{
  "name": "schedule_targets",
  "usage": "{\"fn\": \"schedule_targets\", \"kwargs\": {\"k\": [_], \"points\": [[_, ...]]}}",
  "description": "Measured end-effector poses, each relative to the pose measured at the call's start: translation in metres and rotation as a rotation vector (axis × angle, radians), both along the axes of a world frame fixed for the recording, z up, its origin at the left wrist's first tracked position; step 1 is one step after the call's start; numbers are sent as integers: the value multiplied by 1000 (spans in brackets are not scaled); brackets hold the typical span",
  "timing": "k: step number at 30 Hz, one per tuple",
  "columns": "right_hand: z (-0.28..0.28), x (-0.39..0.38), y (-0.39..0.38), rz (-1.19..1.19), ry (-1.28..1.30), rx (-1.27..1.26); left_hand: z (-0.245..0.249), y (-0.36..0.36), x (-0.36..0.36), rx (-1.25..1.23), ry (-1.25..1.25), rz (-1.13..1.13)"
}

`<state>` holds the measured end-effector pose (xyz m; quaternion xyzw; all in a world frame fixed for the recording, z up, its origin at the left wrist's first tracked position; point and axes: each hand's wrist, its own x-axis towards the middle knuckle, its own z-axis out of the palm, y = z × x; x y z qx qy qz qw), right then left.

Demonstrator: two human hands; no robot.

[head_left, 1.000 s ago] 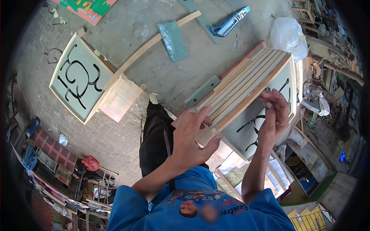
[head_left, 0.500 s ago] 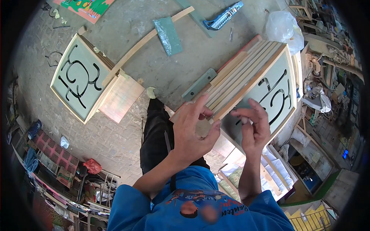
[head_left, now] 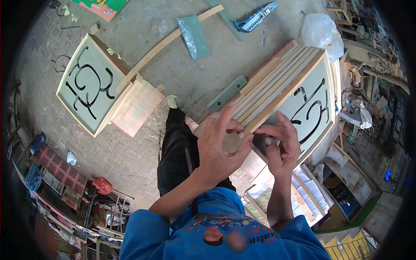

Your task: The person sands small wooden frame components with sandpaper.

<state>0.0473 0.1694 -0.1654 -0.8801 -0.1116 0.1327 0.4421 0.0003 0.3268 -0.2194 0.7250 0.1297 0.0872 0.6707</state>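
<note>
A stack of wood-edged framed panels (head_left: 277, 86) leans at the centre right. Its front panel (head_left: 318, 110) has a pale green face with black curved lettering. My left hand (head_left: 223, 147) is at the near corner of the stack, thumb and a curled finger closed about the front panel's wooden edge, index finger stretched along the side. Close beside it, my right hand (head_left: 284, 147) is in front of the panel's face near the same corner. Its fingers are bent together toward the thumb; anything small between them is hidden.
Another stack with a lettered green panel (head_left: 89, 86) stands at the left, a long wooden strip (head_left: 160, 47) reaching from it. A blue-handled tool (head_left: 255, 17), a green board piece (head_left: 193, 38) and a clear plastic bag (head_left: 320, 32) lie farther off. Pinkish board (head_left: 138, 108) is beside the left stack.
My right hand has moved left toward the panel's corner, and its fingertips are nearer my left hand. My left fingers have closed in on the edge. The whole view has shifted slightly.
</note>
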Motion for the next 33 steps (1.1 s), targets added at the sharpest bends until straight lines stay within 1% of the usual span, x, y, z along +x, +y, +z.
{"fn": "schedule_targets", "kwargs": {"k": [12, 14, 20, 24, 26, 30, 33], "points": [[1, 1, 1, 24, -19, -31, 4, 2, 5, 9, 2, -19], [1, 1, 3, -20, 40, 15, 4, 1, 7, 20, -33, 33], [2, 2, 1, 12, 32, -7, 2, 3, 5, 66, -36, -25], [3, 2, 2, 13, 36, -6, 0, 3, 5, 96, -61, -25], [2, 2, 3, -20, 67, 45, 0, 3, 5, 104, -69, -26], [2, 2, 3, 1, 41, 11, 0, 3, 6, 116, -66, -31], [1, 2, 4, -17, 53, 49, -1, 3, 6, 115, -86, -21]]}}
